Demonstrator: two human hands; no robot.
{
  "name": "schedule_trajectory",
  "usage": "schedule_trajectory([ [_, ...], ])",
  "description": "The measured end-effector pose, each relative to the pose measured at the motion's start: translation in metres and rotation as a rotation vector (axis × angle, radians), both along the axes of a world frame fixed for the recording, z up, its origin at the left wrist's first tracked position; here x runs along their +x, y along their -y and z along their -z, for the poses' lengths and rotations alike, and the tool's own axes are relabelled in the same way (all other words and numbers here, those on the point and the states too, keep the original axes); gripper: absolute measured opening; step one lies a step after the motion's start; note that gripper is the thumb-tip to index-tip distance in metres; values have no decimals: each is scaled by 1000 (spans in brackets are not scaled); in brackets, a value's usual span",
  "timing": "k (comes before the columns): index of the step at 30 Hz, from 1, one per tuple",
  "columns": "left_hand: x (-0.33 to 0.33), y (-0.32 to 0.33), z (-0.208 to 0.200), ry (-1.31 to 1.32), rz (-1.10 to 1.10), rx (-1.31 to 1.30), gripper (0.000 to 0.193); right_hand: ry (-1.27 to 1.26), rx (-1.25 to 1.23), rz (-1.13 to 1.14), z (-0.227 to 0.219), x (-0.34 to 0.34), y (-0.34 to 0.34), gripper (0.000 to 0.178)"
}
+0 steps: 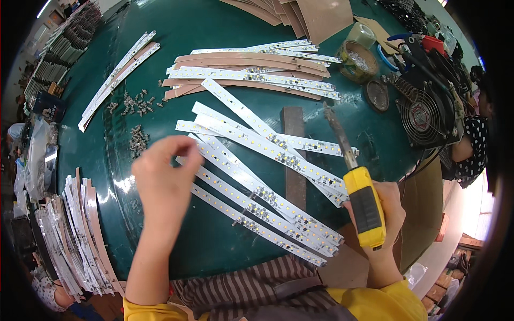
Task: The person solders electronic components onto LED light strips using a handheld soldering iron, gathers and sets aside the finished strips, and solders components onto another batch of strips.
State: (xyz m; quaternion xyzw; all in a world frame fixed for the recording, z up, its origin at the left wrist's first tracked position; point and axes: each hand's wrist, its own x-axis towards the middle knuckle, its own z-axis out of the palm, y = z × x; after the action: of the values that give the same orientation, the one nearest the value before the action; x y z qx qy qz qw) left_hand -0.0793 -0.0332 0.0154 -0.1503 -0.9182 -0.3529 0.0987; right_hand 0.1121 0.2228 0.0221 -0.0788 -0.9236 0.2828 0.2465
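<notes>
My right hand [390, 211] is wrapped round the grip of a yellow and black soldering gun [365, 208], its long metal tip pointing up and away over the table. Over the left ends of several white LED circuit strips [257, 192], my left hand [167, 171] is raised with thumb and fingertips pinched together. Whatever lies in that pinch, if anything, is too small to make out. The strips lie fanned and crossed in front of me, dotted with small yellow LEDs and dark components. A flat dark metal bar [293, 117] runs beneath some of them.
Small metal parts [140, 102] lie in piles left of the strips. Stacked strips with brown boards [246, 75] sit farther back; more strips [80, 235] stand at lower left. At right are a tub [357, 61], a round tin [376, 95], a fan [423, 117] and another person's sleeve [474, 144].
</notes>
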Motion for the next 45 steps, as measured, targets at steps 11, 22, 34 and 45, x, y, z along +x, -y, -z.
schedule_trajectory([
  [11, 48, -50, 25, 101, 342, 225, 18, 58, -102, 10, -1, 25, 3, 32],
  [22, 46, -51, 22, -151, 429, 99, 17, 70, -141, 34, 7, 36, 13, 37],
  [34, 50, -50, 19, -244, 477, 9, 21, 64, -153, 21, 9, 37, 15, 38],
  [45, 51, -50, 18, -299, 551, -115, 25, 67, -208, 18, 12, 41, 15, 37],
])
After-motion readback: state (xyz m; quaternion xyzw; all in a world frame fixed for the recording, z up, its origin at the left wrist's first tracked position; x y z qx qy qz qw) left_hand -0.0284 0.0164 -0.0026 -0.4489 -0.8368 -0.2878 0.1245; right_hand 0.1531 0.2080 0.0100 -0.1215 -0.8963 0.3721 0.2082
